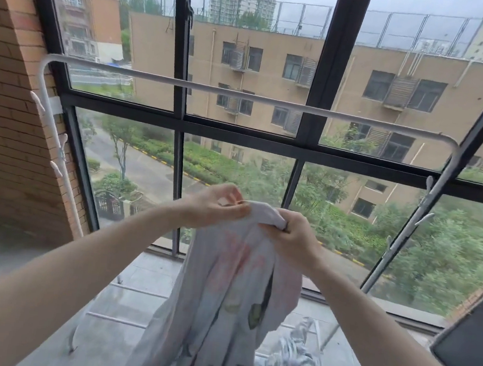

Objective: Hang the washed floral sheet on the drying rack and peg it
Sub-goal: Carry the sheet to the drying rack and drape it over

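The floral sheet (223,293), white with pink and green print, hangs in a long bunch from both my hands at chest height. My left hand (214,206) pinches its top edge from the left. My right hand (294,235) grips the same edge just to the right, fingers curled round the cloth. The sheet's lower end trails onto a crumpled heap at the bottom right. The white drying rack's top bar (242,96) runs across above and beyond my hands, bare. White pegs (37,101) are clipped on its left upright, and more pegs (429,183) on its right upright.
A large black-framed window (178,117) stands right behind the rack. A brick wall (9,101) closes the left side. The rack's lower rails (121,320) cross the grey tiled floor. A dark panel (473,332) leans at the right edge.
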`<state>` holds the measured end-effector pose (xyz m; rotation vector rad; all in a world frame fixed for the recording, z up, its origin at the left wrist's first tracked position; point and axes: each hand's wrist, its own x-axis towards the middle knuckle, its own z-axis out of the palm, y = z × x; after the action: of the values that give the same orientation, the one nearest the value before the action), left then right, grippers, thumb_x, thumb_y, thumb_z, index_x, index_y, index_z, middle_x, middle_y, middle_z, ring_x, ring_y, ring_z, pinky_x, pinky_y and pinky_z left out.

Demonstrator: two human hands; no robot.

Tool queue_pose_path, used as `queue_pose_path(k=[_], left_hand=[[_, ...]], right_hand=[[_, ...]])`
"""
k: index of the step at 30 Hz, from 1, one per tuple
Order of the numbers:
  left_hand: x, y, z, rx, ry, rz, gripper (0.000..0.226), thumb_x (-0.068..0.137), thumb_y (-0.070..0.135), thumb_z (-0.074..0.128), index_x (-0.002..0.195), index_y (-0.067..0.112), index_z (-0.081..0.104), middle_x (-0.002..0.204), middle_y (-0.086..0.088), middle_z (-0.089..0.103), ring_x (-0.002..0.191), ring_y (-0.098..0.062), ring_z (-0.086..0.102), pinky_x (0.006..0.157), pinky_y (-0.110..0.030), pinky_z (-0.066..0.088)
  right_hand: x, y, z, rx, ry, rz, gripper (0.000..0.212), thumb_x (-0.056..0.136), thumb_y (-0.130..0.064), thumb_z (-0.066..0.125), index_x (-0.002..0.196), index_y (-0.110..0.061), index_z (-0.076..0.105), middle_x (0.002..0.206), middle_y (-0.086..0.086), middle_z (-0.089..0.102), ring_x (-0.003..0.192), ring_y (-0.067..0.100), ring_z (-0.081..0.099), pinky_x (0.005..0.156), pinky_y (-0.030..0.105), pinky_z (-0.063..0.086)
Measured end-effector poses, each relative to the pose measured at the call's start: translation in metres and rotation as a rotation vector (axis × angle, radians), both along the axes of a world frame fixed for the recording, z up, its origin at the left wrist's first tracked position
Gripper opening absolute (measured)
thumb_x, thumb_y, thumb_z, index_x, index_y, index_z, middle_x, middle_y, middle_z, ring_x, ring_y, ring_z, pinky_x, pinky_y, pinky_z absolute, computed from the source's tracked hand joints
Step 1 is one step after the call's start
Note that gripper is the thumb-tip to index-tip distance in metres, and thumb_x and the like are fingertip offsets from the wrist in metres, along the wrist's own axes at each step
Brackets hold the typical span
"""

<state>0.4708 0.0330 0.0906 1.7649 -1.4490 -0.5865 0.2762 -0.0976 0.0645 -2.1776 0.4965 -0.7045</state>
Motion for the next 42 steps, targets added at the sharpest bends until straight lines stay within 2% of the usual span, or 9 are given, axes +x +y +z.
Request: queue_pose_path(k=[6,9,12,18,24,27,32,39,42], left_hand=[[0.018,0.045,-0.124,0.519,-0.042,-0.089,0.025,0.082,0.020,0.087,0.089,0.039,0.072,0.080,0.032,0.071,0.077,0.017,0.063,0.071,-0.008,0.048],[0.035,0.070,-0.161,0.618,-0.073,-0.027,0.009,0.081,0.033,0.078,0.084,0.041,0.075,0.089,0.022,0.074,0.089,-0.001,0.068,0.085,-0.024,0.055],[0.043,0.081,-0.169,0.581,0.072,-0.008,0.034,0.068,0.043,0.076,0.096,0.023,0.080,0.097,0.007,0.077,0.089,-0.007,0.065,0.092,-0.037,0.053],[0.011,0.073,-0.158,0.465,0.313,0.019,0.030,0.066,0.020,0.072,0.094,0.011,0.078,0.100,-0.007,0.077,0.105,-0.030,0.072,0.093,-0.044,0.056],[-0.042,0.066,-0.168,0.552,0.600,-0.105,0.056,0.072,0.009,0.061,0.127,0.018,0.064,0.121,-0.010,0.071,0.118,-0.031,0.067,0.093,-0.039,0.057],[-0.047,0.069,-0.184,0.716,0.487,-0.141,0.048,0.067,0.020,0.072,0.113,0.009,0.071,0.108,-0.007,0.073,0.101,-0.030,0.071,0.072,-0.035,0.056],[-0.015,0.092,-0.203,0.879,-0.030,-0.220,0.008,0.077,0.031,0.075,0.081,0.025,0.071,0.082,0.014,0.069,0.076,-0.007,0.065,0.075,-0.029,0.054],[0.058,0.105,-0.125,0.186,0.194,0.493,0.024,0.066,0.020,0.049,0.073,0.021,0.071,0.055,0.006,0.051,0.053,-0.013,0.042,0.050,-0.025,0.030],[0.059,0.092,-0.047,-0.130,0.112,0.570,0.025,0.079,0.023,0.051,0.076,0.023,0.076,0.058,0.009,0.059,0.052,-0.010,0.047,0.049,-0.023,0.032]], right_hand=[[0.004,0.015,0.001,-0.010,-0.081,0.019,0.034,0.096,-0.015,0.065,0.077,-0.043,0.071,0.061,-0.013,0.057,0.055,0.009,0.043,0.048,0.028,0.030],[0.001,0.005,-0.002,-0.001,-0.087,0.035,0.042,0.095,-0.007,0.061,0.075,-0.042,0.071,0.061,-0.015,0.056,0.058,0.009,0.044,0.051,0.029,0.030],[-0.005,0.000,-0.006,-0.015,-0.060,0.053,0.024,0.096,-0.007,0.061,0.078,-0.020,0.070,0.061,0.002,0.056,0.058,0.008,0.042,0.052,0.030,0.030],[-0.002,0.000,-0.009,-0.021,-0.085,-0.021,0.040,0.097,-0.013,0.063,0.073,-0.043,0.069,0.060,-0.016,0.054,0.055,0.005,0.039,0.048,0.025,0.028],[-0.002,0.000,-0.017,-0.037,-0.041,-0.035,0.016,0.098,-0.018,0.063,0.084,-0.015,0.071,0.077,0.017,0.066,0.060,0.010,0.044,0.051,0.030,0.032],[-0.008,-0.003,-0.018,-0.071,-0.050,-0.073,0.019,0.098,-0.013,0.062,0.079,-0.010,0.068,0.074,0.016,0.064,0.060,0.010,0.044,0.051,0.026,0.032],[-0.019,-0.019,-0.022,-0.025,-0.114,-0.207,0.025,0.099,-0.016,0.062,0.074,-0.018,0.066,0.058,-0.008,0.056,0.053,0.005,0.041,0.048,0.024,0.030],[-0.053,-0.054,-0.032,-0.056,-0.024,-0.292,0.019,0.099,-0.033,0.062,0.086,-0.021,0.070,0.075,0.006,0.069,0.068,0.026,0.062,0.056,0.041,0.047],[-0.055,-0.052,-0.029,-0.010,0.225,-0.188,0.015,0.084,-0.034,0.072,0.098,-0.034,0.068,0.101,-0.001,0.071,0.094,0.024,0.069,0.082,0.051,0.059]])
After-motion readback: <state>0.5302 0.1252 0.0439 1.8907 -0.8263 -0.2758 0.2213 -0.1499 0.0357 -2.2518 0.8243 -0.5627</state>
